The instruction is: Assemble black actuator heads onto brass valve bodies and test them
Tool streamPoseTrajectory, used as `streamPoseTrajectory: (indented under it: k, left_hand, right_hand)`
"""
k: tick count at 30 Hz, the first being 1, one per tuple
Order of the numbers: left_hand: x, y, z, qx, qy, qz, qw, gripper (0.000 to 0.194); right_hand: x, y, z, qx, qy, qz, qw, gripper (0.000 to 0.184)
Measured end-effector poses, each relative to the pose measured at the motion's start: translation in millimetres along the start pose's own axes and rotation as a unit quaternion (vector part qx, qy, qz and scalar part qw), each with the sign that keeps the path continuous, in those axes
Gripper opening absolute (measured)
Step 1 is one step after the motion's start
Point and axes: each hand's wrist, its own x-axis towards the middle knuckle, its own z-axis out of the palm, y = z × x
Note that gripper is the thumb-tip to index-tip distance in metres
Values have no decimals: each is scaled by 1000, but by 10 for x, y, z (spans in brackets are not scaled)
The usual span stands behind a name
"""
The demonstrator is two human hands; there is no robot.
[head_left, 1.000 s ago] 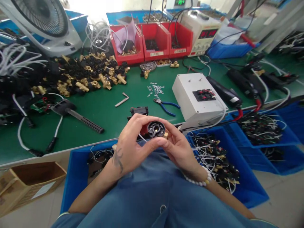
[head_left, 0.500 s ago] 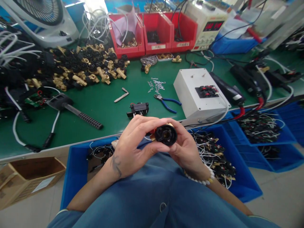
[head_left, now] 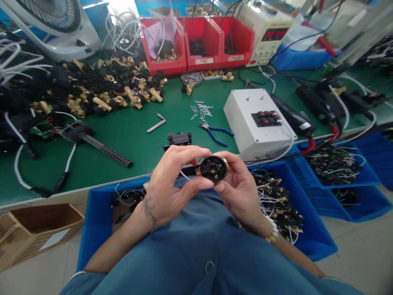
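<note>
Between my two hands is a brass valve with a round black cap (head_left: 213,169), its open face turned towards me and bits of brass showing at its sides. My left hand (head_left: 175,180) grips the cap's left rim, thumb below and fingers above. From the other side my right hand (head_left: 239,184) holds the brass part, its thumb at the lower rim. Just beyond my left fingers lies a small black housing (head_left: 180,139) on the green bench (head_left: 135,131). Blue-handled pliers (head_left: 216,133) rest to its right, close to a heap of small metal clips (head_left: 202,110).
Brass valves (head_left: 123,88) are piled at the back left, before a fan (head_left: 58,24). Red bins (head_left: 202,41) and a power supply (head_left: 267,32) stand behind. A grey switch box (head_left: 254,119) sits right; a blue crate (head_left: 313,237) of wired parts is below.
The valve has turned a little in my fingers, so its cap faces me more squarely and sits slightly higher. My left fingers have loosened and shifted along the rim.
</note>
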Motion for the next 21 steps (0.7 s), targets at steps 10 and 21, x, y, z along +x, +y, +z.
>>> streamPoseTrajectory:
  k: [10, 21]
  left_hand:
    - [278, -567, 93, 413, -171, -229, 865, 57]
    - [150, -806, 67, -178, 53, -317, 930, 56]
  right_hand:
    - [-6, -80, 34, -30, 12, -12, 999, 35]
    - [-42, 55, -19, 63, -13, 118, 991, 44]
